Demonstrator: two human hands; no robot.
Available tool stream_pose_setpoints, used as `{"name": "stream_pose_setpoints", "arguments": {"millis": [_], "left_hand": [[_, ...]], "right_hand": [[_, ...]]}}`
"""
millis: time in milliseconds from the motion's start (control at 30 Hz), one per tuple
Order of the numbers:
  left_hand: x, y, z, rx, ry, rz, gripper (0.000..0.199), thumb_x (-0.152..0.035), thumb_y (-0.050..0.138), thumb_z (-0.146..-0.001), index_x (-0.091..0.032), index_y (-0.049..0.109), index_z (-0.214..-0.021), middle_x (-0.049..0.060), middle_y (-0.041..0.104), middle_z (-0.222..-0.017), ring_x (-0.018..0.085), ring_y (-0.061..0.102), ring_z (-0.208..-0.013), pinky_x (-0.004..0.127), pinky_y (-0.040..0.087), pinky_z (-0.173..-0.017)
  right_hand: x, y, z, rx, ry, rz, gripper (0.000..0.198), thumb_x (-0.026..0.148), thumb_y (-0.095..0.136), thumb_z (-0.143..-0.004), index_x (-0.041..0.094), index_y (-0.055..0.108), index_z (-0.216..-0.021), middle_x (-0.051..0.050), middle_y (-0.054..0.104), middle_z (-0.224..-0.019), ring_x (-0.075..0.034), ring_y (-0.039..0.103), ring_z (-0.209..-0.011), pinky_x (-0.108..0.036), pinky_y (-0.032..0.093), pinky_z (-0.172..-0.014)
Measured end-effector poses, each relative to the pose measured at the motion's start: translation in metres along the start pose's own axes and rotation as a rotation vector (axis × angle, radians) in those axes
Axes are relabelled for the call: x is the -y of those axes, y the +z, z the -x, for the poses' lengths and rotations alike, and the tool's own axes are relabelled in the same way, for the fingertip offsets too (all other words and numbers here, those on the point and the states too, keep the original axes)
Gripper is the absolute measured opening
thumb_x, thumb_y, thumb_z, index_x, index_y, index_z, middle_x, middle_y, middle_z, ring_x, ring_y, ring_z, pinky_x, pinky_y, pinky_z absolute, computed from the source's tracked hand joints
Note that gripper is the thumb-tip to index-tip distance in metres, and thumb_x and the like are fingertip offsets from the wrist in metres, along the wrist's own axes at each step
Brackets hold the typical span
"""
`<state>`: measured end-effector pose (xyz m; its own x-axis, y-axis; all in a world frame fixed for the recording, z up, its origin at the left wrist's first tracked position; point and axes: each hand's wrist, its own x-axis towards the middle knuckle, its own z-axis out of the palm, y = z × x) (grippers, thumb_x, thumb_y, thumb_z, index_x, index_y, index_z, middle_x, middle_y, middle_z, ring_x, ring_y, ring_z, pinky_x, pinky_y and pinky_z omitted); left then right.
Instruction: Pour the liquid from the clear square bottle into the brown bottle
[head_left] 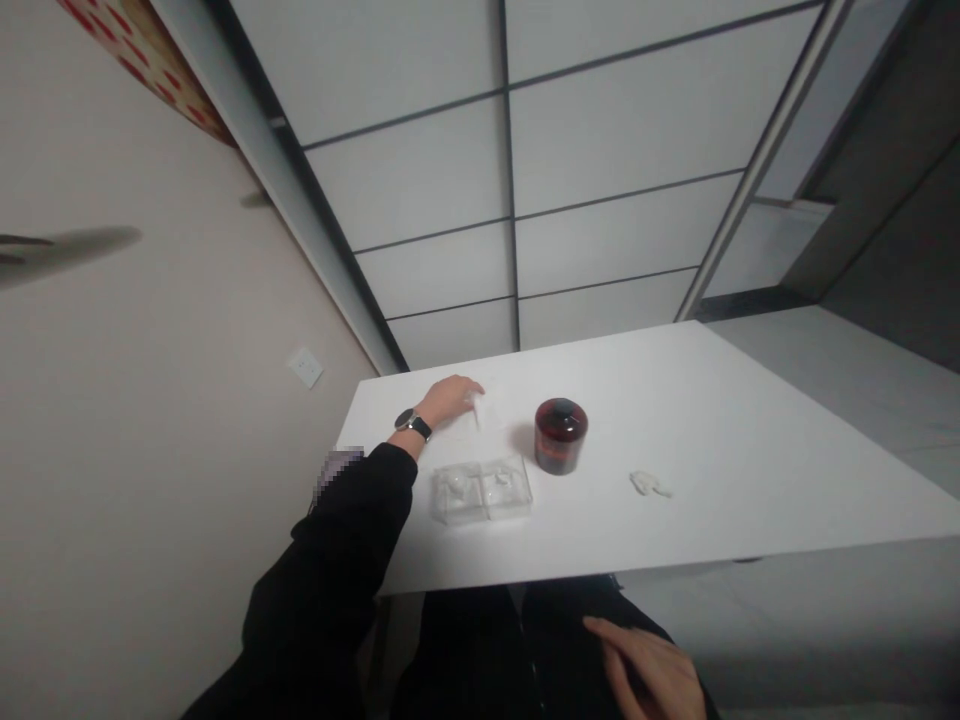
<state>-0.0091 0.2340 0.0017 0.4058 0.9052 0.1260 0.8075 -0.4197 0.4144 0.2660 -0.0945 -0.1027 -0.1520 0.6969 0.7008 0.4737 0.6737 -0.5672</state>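
Observation:
My left hand [450, 398], with a black-strapped watch on the wrist, reaches over the far left part of the white table. Its fingers are closed on a thin, whitish, see-through piece [475, 402] whose kind I cannot make out. Nearer to me is a clear plastic box [482, 492] with two compartments, small pale lumps showing in each. To its right stands a dark red, see-through jar [561, 436] with a dark knob on top. My right hand [654, 668] is down by my lap, below the table edge, fingers stretched and holding nothing.
A crumpled white strip [649, 484] lies on the table [720, 420], right of the jar. A wall with a socket [306, 367] borders the table's left side. Behind it stand white sliding panels [600, 130]. A blurred greyish patch shows beside my left sleeve.

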Motion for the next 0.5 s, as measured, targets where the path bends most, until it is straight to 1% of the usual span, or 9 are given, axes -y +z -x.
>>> {"name": "stream_pose_setpoints", "arguments": {"millis": [67, 133, 200, 267, 300, 333, 400, 500], "left_hand": [[-0.002, -0.008, 0.007, 0.007, 0.031, -0.031, 0.015, -0.014, 0.072, -0.085, -0.018, 0.077, -0.099, 0.011, 0.079, -0.110, 0.030, 0.070, -0.107, 0.047, 0.054, -0.107], [-0.009, -0.021, 0.020, -0.010, 0.064, -0.051, 0.022, -0.010, 0.069, -0.087, -0.016, 0.075, -0.107, 0.013, 0.076, -0.118, 0.030, 0.069, -0.113, 0.048, 0.051, -0.110], [-0.021, -0.035, 0.040, -0.051, 0.087, -0.061, 0.027, -0.011, 0.066, -0.092, -0.017, 0.072, -0.117, 0.014, 0.071, -0.124, 0.029, 0.067, -0.117, 0.049, 0.050, -0.112], [-0.041, -0.049, 0.064, -0.092, 0.114, -0.062, 0.029, -0.015, 0.064, -0.097, -0.020, 0.069, -0.126, 0.012, 0.066, -0.131, 0.027, 0.065, -0.120, 0.047, 0.050, -0.112], [-0.053, -0.054, 0.077, -0.114, 0.142, -0.061, 0.029, -0.016, 0.063, -0.099, -0.023, 0.069, -0.127, 0.010, 0.065, -0.132, 0.026, 0.065, -0.120, 0.046, 0.052, -0.110], [-0.065, -0.058, 0.089, -0.153, 0.203, -0.059, 0.028, -0.016, 0.063, -0.100, -0.024, 0.069, -0.127, 0.009, 0.064, -0.131, 0.026, 0.067, -0.117, 0.045, 0.054, -0.107], [-0.086, -0.061, 0.110, -0.192, 0.305, -0.071, 0.027, -0.019, 0.062, -0.103, -0.025, 0.069, -0.128, 0.008, 0.064, -0.130, 0.023, 0.070, -0.108, 0.039, 0.058, -0.098], [-0.105, -0.057, 0.129, -0.205, 0.359, -0.146, 0.026, -0.022, 0.059, -0.107, -0.025, 0.068, -0.131, 0.009, 0.064, -0.133, 0.021, 0.072, -0.104, 0.035, 0.061, -0.091]], "right_hand": [[0.001, -0.001, -0.004, -0.041, 0.013, -0.006, 0.042, 0.001, 0.055, -0.094, 0.025, 0.073, -0.123, -0.002, 0.086, -0.087, -0.018, 0.080, -0.060, -0.023, 0.065, -0.054], [0.003, 0.000, -0.008, -0.075, 0.035, -0.011, 0.040, 0.002, 0.056, -0.094, 0.026, 0.076, -0.120, -0.002, 0.086, -0.085, -0.019, 0.080, -0.059, -0.025, 0.065, -0.053], [0.005, 0.003, -0.014, -0.110, 0.065, 0.002, 0.038, 0.004, 0.058, -0.094, 0.027, 0.079, -0.116, -0.002, 0.086, -0.085, -0.020, 0.081, -0.061, -0.027, 0.066, -0.054], [0.004, 0.006, -0.022, -0.154, 0.080, 0.031, 0.033, 0.007, 0.060, -0.095, 0.027, 0.081, -0.111, -0.003, 0.086, -0.086, -0.021, 0.081, -0.064, -0.028, 0.067, -0.057], [0.002, 0.008, -0.027, -0.182, 0.086, 0.048, 0.029, 0.009, 0.062, -0.095, 0.027, 0.081, -0.108, -0.003, 0.086, -0.086, -0.021, 0.082, -0.065, -0.028, 0.067, -0.058], [0.001, 0.010, -0.033, -0.209, 0.097, 0.061, 0.026, 0.011, 0.063, -0.096, 0.026, 0.081, -0.105, -0.003, 0.086, -0.085, -0.021, 0.081, -0.065, -0.028, 0.066, -0.059], [-0.003, 0.015, -0.049, -0.239, 0.151, 0.071, 0.020, 0.016, 0.063, -0.098, 0.024, 0.081, -0.102, -0.004, 0.085, -0.084, -0.020, 0.079, -0.063, -0.028, 0.064, -0.057], [-0.007, 0.022, -0.077, -0.242, 0.243, 0.037, 0.019, 0.022, 0.060, -0.101, 0.021, 0.079, -0.101, -0.004, 0.083, -0.081, -0.016, 0.071, -0.055, -0.028, 0.060, -0.055]]}}
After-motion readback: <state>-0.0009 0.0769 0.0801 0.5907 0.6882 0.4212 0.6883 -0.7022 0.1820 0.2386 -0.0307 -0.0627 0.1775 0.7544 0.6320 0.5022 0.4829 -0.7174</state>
